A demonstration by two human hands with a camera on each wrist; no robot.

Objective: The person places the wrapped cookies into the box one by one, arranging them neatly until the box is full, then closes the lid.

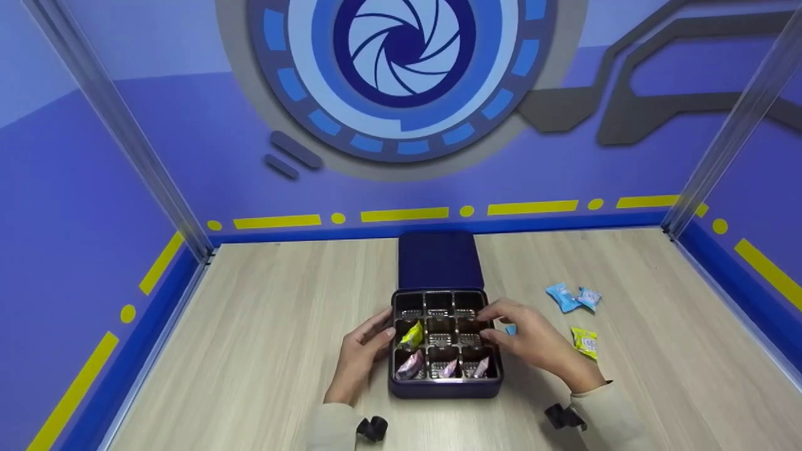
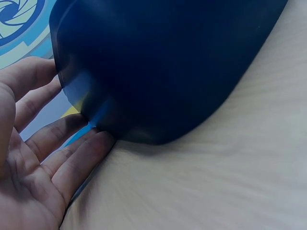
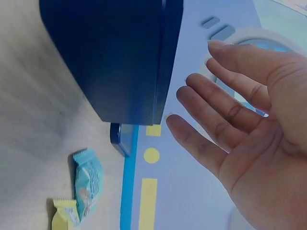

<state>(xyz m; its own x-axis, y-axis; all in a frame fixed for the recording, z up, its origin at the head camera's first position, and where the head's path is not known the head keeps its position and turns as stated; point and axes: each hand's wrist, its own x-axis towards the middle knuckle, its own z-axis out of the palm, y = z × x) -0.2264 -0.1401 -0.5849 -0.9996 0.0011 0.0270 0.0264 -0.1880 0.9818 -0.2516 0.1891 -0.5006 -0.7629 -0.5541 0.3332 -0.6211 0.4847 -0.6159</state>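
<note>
A dark blue box (image 1: pixel 446 389) sits on the table with its lid (image 1: pixel 440 260) folded back. Its black insert is split into several compartments. One yellow wrapped candy (image 1: pixel 411 336) lies in the middle-row left compartment, and pink wrapped candies (image 1: pixel 410 364) lie in the three front compartments. My left hand (image 1: pixel 361 355) touches the box's left side, with its fingertips against the wall in the left wrist view and the thumb at the rim. Over the right rim hovers my right hand (image 1: pixel 529 335), its fingers loosely extended and nothing between them in the right wrist view.
Right of the box lie two blue wrapped candies (image 1: pixel 564 297) and a yellow candy (image 1: pixel 586 341). Another blue candy (image 1: pixel 510 329) is partly hidden by the right hand. Blue panels (image 1: pixel 438 188) with metal corner posts (image 1: pixel 144 156) enclose the wooden table (image 1: pixel 269 326).
</note>
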